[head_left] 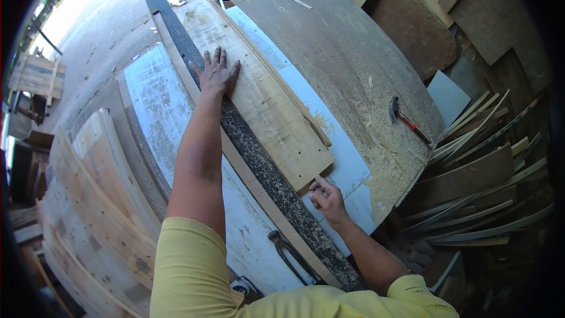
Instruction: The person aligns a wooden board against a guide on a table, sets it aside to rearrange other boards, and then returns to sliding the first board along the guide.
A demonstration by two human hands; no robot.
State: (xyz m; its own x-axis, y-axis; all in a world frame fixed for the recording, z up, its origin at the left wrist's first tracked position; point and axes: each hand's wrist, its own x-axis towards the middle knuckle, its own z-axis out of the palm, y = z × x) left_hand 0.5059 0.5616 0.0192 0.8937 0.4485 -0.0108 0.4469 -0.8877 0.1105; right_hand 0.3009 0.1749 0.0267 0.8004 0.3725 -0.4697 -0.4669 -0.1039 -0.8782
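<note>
My left hand (216,74) lies flat with fingers spread, across the edge of a pale wooden board (276,121) and a long dark speckled bar (250,141) beside it. At the near end of the board is my right hand (329,201). Its fingers are curled in, with the index finger up at the board's end edge; I cannot tell whether something small is in them. Small dark holes or spots mark the board. Along the bar's left side runs a narrow light wooden strip (259,191). Board, bar and strip rest on a white-painted worktop (159,97).
A claw hammer (406,120) with a red and black handle lies among sawdust on a brown panel (335,41) to the right. Near my body are pincers (288,253). Curved wooden panels (97,200) stand at left; thin wood offcuts (482,206) pile up at right.
</note>
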